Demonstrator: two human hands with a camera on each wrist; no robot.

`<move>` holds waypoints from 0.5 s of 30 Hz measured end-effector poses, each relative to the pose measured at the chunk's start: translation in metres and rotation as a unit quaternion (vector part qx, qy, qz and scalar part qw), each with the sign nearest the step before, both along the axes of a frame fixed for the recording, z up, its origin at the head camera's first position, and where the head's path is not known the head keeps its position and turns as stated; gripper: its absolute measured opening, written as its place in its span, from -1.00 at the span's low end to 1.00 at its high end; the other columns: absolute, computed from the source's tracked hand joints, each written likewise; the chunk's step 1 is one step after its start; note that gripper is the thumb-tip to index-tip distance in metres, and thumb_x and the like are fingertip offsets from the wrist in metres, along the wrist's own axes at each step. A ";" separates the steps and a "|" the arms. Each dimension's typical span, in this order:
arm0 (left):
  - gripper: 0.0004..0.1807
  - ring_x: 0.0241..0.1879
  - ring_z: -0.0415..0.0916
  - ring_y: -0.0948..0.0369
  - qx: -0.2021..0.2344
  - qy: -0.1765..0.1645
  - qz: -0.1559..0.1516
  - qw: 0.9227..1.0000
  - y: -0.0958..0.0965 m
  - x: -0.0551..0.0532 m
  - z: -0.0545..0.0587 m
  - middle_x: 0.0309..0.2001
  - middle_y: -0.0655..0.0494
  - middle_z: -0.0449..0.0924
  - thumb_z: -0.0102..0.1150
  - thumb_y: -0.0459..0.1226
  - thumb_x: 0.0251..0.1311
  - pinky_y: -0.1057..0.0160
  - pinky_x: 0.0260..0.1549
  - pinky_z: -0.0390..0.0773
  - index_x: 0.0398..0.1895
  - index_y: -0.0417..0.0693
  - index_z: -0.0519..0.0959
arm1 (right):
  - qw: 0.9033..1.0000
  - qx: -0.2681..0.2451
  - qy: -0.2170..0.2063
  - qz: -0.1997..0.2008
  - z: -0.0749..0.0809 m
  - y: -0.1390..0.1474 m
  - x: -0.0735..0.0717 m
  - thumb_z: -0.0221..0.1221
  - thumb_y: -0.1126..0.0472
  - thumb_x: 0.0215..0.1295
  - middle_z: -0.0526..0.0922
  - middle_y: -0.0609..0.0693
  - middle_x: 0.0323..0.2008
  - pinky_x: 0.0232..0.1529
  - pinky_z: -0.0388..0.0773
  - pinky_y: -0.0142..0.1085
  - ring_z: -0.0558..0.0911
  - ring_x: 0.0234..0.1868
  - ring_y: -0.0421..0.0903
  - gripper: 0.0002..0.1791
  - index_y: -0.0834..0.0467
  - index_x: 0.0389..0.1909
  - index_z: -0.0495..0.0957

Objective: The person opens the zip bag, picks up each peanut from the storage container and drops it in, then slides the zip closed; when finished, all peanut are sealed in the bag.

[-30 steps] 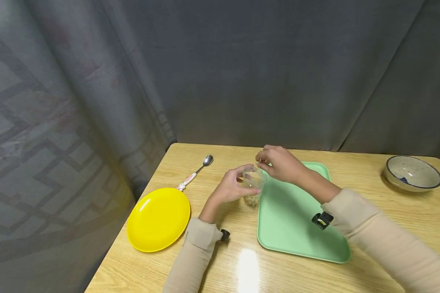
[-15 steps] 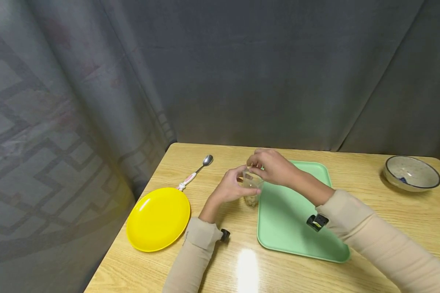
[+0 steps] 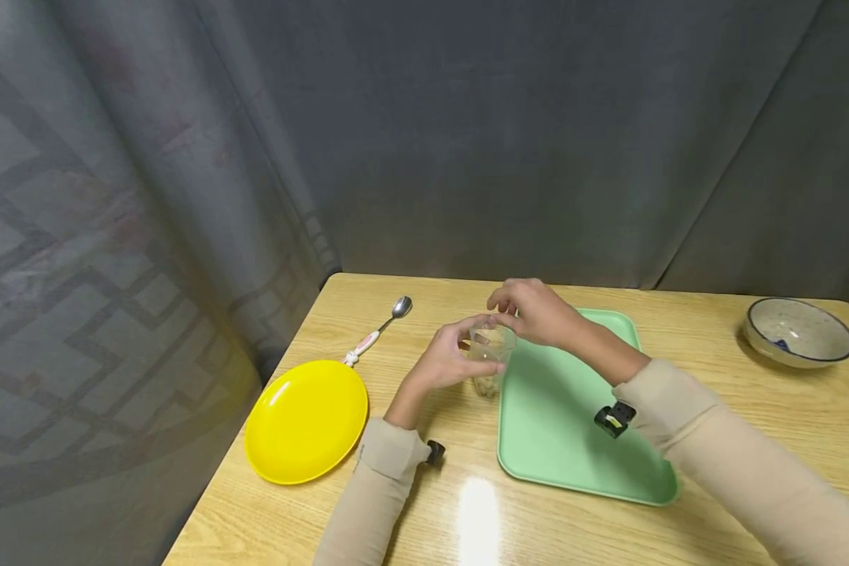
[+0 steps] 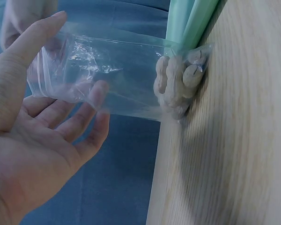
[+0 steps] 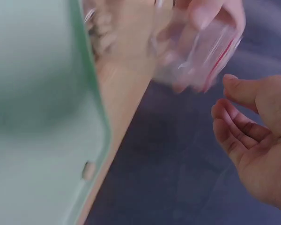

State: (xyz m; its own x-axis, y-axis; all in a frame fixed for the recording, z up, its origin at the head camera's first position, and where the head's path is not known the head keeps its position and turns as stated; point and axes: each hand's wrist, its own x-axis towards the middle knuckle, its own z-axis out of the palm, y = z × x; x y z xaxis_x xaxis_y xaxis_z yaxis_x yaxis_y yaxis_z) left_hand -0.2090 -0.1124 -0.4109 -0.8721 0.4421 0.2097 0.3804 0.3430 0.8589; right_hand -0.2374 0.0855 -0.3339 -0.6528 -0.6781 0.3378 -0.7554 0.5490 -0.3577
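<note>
My left hand [image 3: 447, 360] holds a clear zip bag [image 4: 126, 77] near its mouth, thumb on one side and fingers on the other. Its mouth is spread wide. Several peanuts in their shells [image 4: 175, 79] lie at the bottom of the bag, down at the tabletop, beside the green tray [image 3: 573, 424]. Just above and to the right of the mouth is my right hand [image 3: 538, 314]. In the right wrist view its fingers are loosely bent, thumb apart from the fingertips, with nothing visible between them.
A yellow plate [image 3: 304, 424] lies on the left of the wooden table [image 3: 453, 487], with a spoon [image 3: 375, 334] behind it. At the far right stands a bowl [image 3: 799, 334] with a dark rim. A grey curtain [image 3: 509, 141] hangs behind the table.
My right hand went left and down to the bag's mouth, then drew back up and right. A small pale thing at its fingertips earlier no longer shows. The left hand kept its grip.
</note>
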 end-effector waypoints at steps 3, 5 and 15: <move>-0.14 -0.01 0.55 0.27 0.003 0.001 0.001 1.000 0.000 0.001 0.001 0.18 0.15 0.53 0.52 -0.19 0.02 0.23 -0.01 0.52 0.41 -0.17 0.35 | 0.999 0.009 -0.014 -0.034 -0.008 0.007 -0.014 0.33 0.40 0.22 0.65 0.11 -0.35 -0.36 0.61 -0.14 0.64 -0.35 0.01 -0.86 0.34 -0.21 0.68; -0.13 0.00 0.55 0.27 0.004 0.003 0.001 1.000 0.001 0.001 0.001 0.18 0.17 0.53 0.52 -0.20 0.01 0.24 0.01 0.51 0.41 -0.19 0.35 | 0.998 0.021 -0.027 -0.061 -0.014 0.014 -0.023 0.32 0.38 0.25 0.64 0.15 -0.34 -0.34 0.60 -0.10 0.63 -0.34 0.04 -0.84 0.36 -0.18 0.67; -0.14 0.01 0.55 0.24 0.006 0.000 0.006 1.000 0.002 0.007 0.002 0.18 0.18 0.54 0.52 -0.20 0.00 0.23 0.02 0.49 0.40 -0.19 0.36 | 0.985 0.075 -0.065 -0.141 -0.069 0.051 -0.057 0.20 0.44 0.27 0.69 0.28 -0.23 -0.23 0.57 0.01 0.64 -0.29 0.12 -0.85 0.40 -0.20 0.69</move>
